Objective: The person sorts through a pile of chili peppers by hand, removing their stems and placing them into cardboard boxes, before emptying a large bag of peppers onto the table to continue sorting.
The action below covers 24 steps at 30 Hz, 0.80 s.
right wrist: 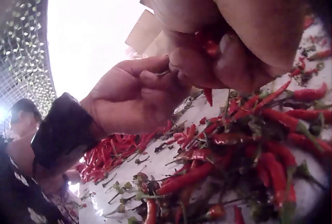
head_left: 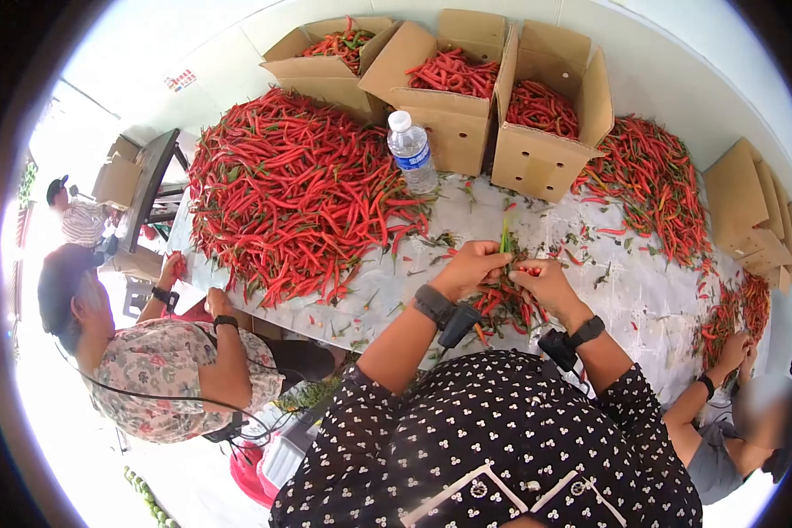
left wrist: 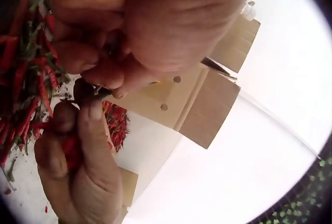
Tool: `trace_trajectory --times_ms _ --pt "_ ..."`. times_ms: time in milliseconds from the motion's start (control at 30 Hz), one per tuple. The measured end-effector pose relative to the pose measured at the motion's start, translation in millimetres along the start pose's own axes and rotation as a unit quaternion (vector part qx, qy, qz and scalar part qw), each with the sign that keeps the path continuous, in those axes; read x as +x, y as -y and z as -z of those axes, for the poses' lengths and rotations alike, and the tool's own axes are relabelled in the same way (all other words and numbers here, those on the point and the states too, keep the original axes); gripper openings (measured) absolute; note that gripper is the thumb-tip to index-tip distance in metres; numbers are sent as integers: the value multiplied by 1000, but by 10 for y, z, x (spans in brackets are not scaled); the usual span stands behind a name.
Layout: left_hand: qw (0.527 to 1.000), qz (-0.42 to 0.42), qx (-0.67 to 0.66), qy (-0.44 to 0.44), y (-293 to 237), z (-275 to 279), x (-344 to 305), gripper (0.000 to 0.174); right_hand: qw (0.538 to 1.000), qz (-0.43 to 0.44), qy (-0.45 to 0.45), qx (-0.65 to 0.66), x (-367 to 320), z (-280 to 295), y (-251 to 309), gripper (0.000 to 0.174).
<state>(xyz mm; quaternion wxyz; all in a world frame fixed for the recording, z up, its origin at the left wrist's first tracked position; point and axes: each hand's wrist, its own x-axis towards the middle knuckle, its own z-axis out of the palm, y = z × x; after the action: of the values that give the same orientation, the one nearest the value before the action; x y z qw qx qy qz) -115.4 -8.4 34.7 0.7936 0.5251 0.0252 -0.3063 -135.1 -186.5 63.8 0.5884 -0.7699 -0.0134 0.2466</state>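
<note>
My left hand and right hand meet fingertip to fingertip over the front of the table. Curled inside the right hand's fingers is a red chili pepper, partly hidden by them. The left thumb and forefinger pinch a dark chili stem at the right fingertips. A slim green piece sticks up beyond the left fingers. Below both hands lies a small heap of red chilies mixed with loose green stems.
A large chili pile covers the left side, another pile the right. Behind stand open cardboard boxes of chilies and a water bottle. A person in a floral shirt sits left; another person works at right.
</note>
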Motion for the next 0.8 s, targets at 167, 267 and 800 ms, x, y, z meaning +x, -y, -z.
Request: trace_trajectory --times_ms 167,267,800 --pt "952 -162 240 -100 -143 -226 -92 14 998 -38 -10 41 9 18 -62 17" --pt "927 -236 239 -168 -204 -266 -96 18 994 -59 -21 85 -54 54 -103 16" --pt "956 -139 204 -158 -95 -230 -170 18 997 -54 16 50 -80 105 27 16"
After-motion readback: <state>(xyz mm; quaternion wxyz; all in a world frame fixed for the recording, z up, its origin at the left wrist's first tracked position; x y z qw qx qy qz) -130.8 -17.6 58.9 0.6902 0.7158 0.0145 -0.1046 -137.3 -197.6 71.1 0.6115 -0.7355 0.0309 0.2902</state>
